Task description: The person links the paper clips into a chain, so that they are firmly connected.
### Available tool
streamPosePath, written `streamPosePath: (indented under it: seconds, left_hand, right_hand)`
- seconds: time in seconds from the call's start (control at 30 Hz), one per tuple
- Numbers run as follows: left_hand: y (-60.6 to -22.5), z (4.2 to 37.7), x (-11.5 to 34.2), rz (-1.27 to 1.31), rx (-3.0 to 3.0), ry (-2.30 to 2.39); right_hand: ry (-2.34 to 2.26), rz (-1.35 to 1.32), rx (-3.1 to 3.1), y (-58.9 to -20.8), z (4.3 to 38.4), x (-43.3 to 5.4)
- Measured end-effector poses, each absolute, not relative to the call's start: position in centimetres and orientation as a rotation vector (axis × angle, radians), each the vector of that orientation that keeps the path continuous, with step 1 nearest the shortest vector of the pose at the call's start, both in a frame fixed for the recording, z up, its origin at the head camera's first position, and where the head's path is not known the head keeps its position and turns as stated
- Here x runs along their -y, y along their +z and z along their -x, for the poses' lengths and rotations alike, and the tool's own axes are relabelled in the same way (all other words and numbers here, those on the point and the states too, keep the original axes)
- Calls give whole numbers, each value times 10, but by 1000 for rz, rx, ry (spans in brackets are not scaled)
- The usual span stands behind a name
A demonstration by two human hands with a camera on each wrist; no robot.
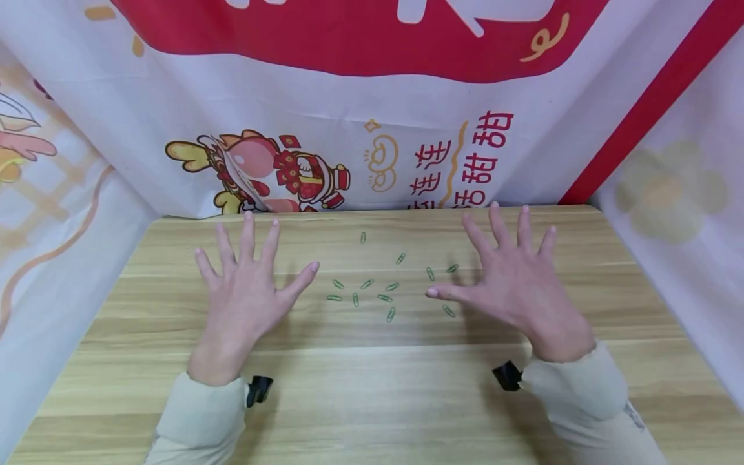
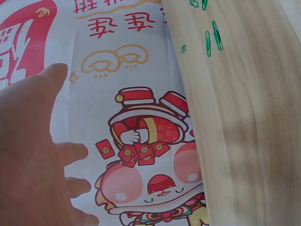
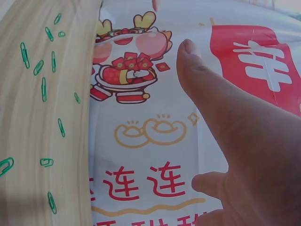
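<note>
Several green paper clips point(image 1: 385, 298) lie scattered over the middle of the wooden table point(image 1: 372, 400). To their left, my left hand point(image 1: 247, 290) is held palm down with its fingers spread and nothing in it. On the other side my right hand point(image 1: 517, 284) is spread the same way, its thumb near the paper clips at the right of the group. In the left wrist view a few paper clips point(image 2: 208, 44) show at the top, away from the hand. The right wrist view has paper clips point(image 3: 44, 89) along the wood at left, with the right thumb point(image 3: 190, 52) apart from them.
A white printed cloth point(image 1: 325, 97) with red shapes and cartoon figures hangs along the table's back edge. More cloth stands at the left point(image 1: 52, 181) and right point(image 1: 668, 181) sides. A small black device point(image 1: 259, 391) sits at the left cuff, another black device point(image 1: 507, 376) at the right.
</note>
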State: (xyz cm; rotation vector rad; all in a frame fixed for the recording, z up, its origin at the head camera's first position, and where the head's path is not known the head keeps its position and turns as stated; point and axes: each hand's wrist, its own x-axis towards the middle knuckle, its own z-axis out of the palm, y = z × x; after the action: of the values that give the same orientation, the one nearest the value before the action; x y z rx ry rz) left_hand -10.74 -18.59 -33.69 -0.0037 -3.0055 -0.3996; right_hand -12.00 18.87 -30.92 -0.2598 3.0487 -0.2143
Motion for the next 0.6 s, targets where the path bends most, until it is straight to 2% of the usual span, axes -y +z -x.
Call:
streamPosePath:
  seconds: [0.43, 0.6]
  left_hand:
    - [-339, 109, 182, 12, 3033, -440]
    - [-351, 113, 179, 147, 3029, -504]
  right_hand:
    - [-163, 321, -3094, -304, 119, -188]
    - [-241, 396, -3082, -310, 124, -184]
